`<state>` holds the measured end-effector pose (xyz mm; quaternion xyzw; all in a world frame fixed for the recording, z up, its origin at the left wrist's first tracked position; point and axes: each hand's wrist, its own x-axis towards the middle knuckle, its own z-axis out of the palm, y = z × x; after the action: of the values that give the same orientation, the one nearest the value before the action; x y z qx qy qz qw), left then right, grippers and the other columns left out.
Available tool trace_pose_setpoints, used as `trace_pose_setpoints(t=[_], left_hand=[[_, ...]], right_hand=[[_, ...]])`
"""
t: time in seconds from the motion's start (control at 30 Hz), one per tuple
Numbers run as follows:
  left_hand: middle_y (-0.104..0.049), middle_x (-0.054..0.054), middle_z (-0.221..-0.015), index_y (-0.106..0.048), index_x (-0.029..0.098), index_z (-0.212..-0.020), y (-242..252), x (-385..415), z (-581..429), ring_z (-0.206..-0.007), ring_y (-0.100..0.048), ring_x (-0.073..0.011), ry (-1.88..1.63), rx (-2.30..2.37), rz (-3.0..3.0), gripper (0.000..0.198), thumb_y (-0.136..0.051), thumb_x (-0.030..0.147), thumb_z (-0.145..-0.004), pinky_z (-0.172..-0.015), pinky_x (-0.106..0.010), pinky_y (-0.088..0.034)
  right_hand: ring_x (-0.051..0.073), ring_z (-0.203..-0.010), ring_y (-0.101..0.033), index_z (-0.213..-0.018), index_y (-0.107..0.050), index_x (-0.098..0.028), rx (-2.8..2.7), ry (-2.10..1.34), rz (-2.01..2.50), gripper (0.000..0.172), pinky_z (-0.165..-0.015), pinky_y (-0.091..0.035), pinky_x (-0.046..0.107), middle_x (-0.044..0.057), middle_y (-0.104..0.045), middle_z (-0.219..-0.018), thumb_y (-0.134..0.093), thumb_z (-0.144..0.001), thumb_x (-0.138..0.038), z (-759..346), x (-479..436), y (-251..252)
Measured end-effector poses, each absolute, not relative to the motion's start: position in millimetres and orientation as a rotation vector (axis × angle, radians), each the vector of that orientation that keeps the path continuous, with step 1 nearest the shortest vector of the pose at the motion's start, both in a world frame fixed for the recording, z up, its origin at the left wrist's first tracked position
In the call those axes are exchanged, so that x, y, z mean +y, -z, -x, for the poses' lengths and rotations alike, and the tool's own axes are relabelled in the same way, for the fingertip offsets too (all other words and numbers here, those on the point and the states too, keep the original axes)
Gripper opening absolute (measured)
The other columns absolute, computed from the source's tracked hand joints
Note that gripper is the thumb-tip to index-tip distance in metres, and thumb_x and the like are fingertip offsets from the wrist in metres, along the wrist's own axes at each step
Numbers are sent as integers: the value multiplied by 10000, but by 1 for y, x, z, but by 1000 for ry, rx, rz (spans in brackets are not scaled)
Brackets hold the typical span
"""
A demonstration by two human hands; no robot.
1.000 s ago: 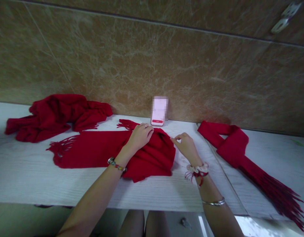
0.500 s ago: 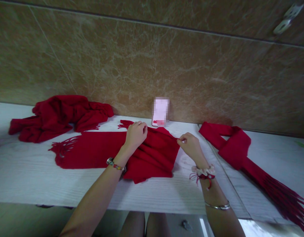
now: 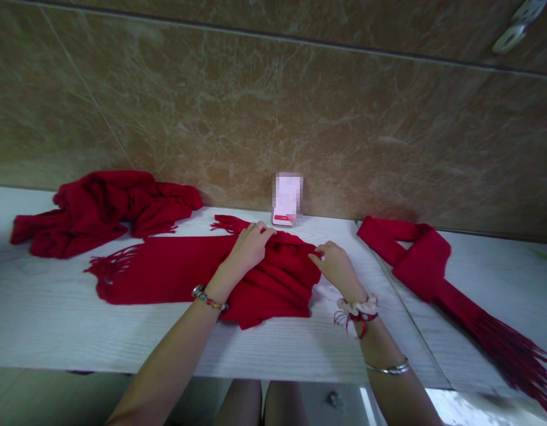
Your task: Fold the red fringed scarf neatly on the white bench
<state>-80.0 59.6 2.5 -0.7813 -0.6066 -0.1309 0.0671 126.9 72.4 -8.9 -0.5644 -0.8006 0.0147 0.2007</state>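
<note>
A red fringed scarf (image 3: 180, 269) lies before me, flat on its left part and bunched in folds on its right part. Its left end carries a fringe, and another fringed end sticks out at the back. My left hand (image 3: 253, 244) rests over the middle, its closed fingers gripping cloth near the back edge. At the back right corner, my right hand (image 3: 337, 266) pinches the scarf's edge between thumb and fingers. Part of the cloth is hidden under my left hand and forearm.
A crumpled red scarf (image 3: 109, 207) lies at the back left. To the right, a looped red scarf (image 3: 421, 266) trails its fringe toward the front edge. A phone (image 3: 284, 216), partly pixelated, leans on the marbled wall (image 3: 238, 118). All stand on a white wood-grain table (image 3: 273, 355).
My right hand has moved slightly left with the pinched corner, drawing the edge inward. My left hand has shifted a little right along the back edge, and the folds have bunched more.
</note>
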Motion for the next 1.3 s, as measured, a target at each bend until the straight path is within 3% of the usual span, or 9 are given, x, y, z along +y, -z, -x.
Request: trace_pose_setpoints(t=[0.23, 0.57, 0.73, 0.93, 1.13, 1.3], left_hand=[[-646, -58, -948, -615, 163, -961, -4, 60, 75, -935, -553, -205, 481, -1639, 2506, 190, -474, 179, -834, -838, -349, -434], [-655, -64, -941, -593, 175, -987, -17, 58, 81, -877, -597, -192, 674, -1998, 2189, 255, -391, 130, -840, -788, -294, -445], [-641, -45, -841, -540, 197, -1070, -14, 57, 83, -808, -599, -193, 590, -2162, 2187, 297, -418, 134, -807, -717, -284, -461], [-530, -67, -1172, -538, 212, -1118, -4, 60, 78, -1070, -473, -190, 500, -1709, 2491, 466, -387, -19, -744, -876, -317, -406], [-630, -65, -1011, -596, 171, -1012, -8, 59, 72, -986, -522, -203, 427, -1652, 2544, 229, -437, 174, -848, -874, -347, -401], [-649, -68, -947, -603, 165, -924, -10, 58, 73, -920, -565, -194, 490, -1756, 2412, 214, -397, 178, -866, -813, -325, -422]], right_hand=[[162, -618, -527, -638, -613, -175, -2068, -24, 1378, 127, -597, -406, 271, 46, -583, -663, -554, -749, -190, -124, 72, 3], [141, -554, -466, -563, -551, -194, -1826, -12, 1344, 181, -555, -373, 270, 19, -535, -588, -505, -734, -229, -131, 72, -10], [138, -562, -481, -537, -533, -194, -1970, -91, 1393, 170, -567, -376, 259, 15, -536, -594, -521, -707, -185, -132, 76, -2], [156, -649, -536, -679, -611, -166, -2120, -126, 1339, 84, -641, -412, 265, 43, -588, -687, -554, -734, -195, -127, 77, 7], [157, -640, -540, -673, -614, -173, -2098, -160, 1314, 83, -631, -420, 268, 40, -591, -683, -568, -741, -187, -123, 75, 6], [156, -632, -534, -624, -583, -186, -2055, -160, 1284, 118, -619, -416, 267, 35, -576, -663, -537, -732, -168, -123, 73, 1]])
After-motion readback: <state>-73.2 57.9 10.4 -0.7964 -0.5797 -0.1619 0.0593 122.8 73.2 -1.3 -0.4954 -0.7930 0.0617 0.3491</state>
